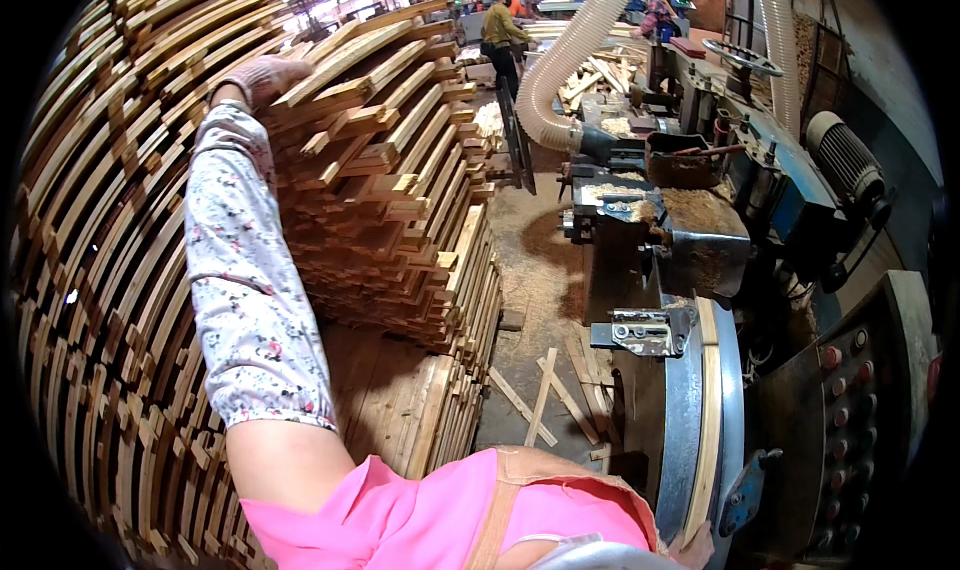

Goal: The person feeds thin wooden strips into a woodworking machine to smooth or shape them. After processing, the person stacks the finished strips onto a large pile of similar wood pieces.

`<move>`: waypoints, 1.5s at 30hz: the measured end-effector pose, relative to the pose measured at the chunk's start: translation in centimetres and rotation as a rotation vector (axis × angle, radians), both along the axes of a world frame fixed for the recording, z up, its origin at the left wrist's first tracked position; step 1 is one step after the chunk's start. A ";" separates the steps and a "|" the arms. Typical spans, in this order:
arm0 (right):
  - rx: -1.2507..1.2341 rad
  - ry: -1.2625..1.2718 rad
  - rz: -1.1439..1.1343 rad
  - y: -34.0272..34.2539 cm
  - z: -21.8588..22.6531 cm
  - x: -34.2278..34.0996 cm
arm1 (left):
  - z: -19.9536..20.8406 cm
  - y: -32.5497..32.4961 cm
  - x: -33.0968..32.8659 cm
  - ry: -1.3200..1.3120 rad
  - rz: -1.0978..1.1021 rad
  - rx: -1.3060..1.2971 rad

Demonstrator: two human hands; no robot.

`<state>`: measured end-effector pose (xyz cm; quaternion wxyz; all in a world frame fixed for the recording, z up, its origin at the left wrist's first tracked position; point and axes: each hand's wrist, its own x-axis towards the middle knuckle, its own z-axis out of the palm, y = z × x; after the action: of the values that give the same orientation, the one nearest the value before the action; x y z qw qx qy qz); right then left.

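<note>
My left arm, in a white flowered sleeve cover, reaches up to the top of a tall stack of wooden strips [400, 185]. There my left hand [266, 78], in a pale pinkish glove, has its fingers closed at the near end of a wooden strip [345, 62]. Low at the right, my right hand [692, 550] shows only in part at the picture's edge. Its fingers press on the near end of another wooden strip [708, 420], which lies along the curved metal bed [660, 440] of a woodworking machine.
More stacked strips [110, 270] rise at the left. A clear ribbed hose [545, 80] runs to the sawdust-covered machine head [700, 220]. Loose offcuts [545, 400] lie on the floor. A button panel [850, 420] stands at the right; a person [500, 35] works farther back.
</note>
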<state>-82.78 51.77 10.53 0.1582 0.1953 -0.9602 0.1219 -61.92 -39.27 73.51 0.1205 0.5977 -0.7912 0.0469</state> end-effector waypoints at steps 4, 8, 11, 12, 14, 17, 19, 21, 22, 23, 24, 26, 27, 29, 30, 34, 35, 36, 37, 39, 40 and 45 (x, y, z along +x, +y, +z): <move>0.126 -0.039 -0.080 0.7 3.5 3.4 | 1.2 1.8 0.9 -0.045 -0.007 0.013; -0.058 0.063 0.004 -6.2 0.7 -4.4 | 1.1 4.2 4.1 0.067 -0.098 0.036; 0.004 -0.068 0.062 -13.4 4.1 -10.3 | -0.1 7.8 7.0 0.278 -0.092 0.064; -0.045 0.003 0.096 -15.3 3.7 -12.4 | -0.3 8.5 9.5 0.397 -0.191 0.072; -0.036 -0.065 0.127 -19.5 3.7 -16.8 | -1.7 13.7 11.9 0.488 -0.199 -0.023; -0.041 -0.012 0.124 -22.5 2.1 -20.4 | -6.0 20.9 13.3 0.922 -0.379 -0.003; -0.070 -0.124 0.111 -25.9 3.8 -21.7 | -10.2 24.8 13.2 0.981 -0.412 0.000; -0.435 -0.376 0.241 -30.7 6.0 -21.4 | -15.1 26.7 12.1 1.040 -0.487 -0.034; -0.781 -0.478 0.440 -33.9 6.8 -20.8 | -18.0 27.6 9.5 1.144 -0.631 -0.029; -0.879 -0.677 0.608 -37.6 10.7 -17.9 | -21.4 28.4 7.3 1.237 -0.768 -0.011; -0.956 -0.804 0.784 -40.3 14.0 -15.3 | -23.7 31.5 3.4 1.481 -0.774 0.175; -1.056 -0.940 1.100 -43.8 20.3 -9.5 | -29.1 35.5 -2.5 1.586 -0.759 0.474; -1.072 -0.927 1.204 -44.6 22.4 -7.4 | -30.9 36.9 -4.5 1.491 -0.726 0.593; -0.979 -0.729 1.222 -44.1 24.1 -5.7 | -35.5 39.1 -9.3 1.272 -0.681 0.840; -0.908 -0.654 1.170 -43.0 22.9 -6.4 | -39.4 40.4 -12.2 1.509 -0.704 0.843; -0.807 -0.609 0.718 -32.5 16.7 -7.7 | -46.4 42.8 -15.4 1.175 -0.697 1.059; -0.726 -0.501 0.580 -28.0 13.7 -7.5 | -47.5 43.6 -15.9 1.207 -0.696 1.120; -0.624 -0.396 0.434 -23.1 11.3 -6.8 | -48.2 43.7 -16.3 1.162 -0.706 1.157; -0.513 -0.313 0.304 -18.3 9.4 -5.5 | -48.9 43.8 -16.5 1.176 -0.700 1.182; -0.280 -0.207 0.072 -10.0 6.8 -2.4 | -50.0 43.9 -16.6 1.206 -0.667 1.214; -0.180 -0.173 -0.010 -7.0 5.9 -1.2 | -50.1 44.0 -16.9 1.297 -0.623 1.294; -0.036 0.080 -0.063 -6.4 0.8 -4.6 | -51.3 42.6 -16.0 1.175 -0.677 1.188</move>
<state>-87.40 45.39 11.32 0.2036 0.1669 -0.9564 0.1264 -77.90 3.32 22.23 0.1841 0.2240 -0.6298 -0.7207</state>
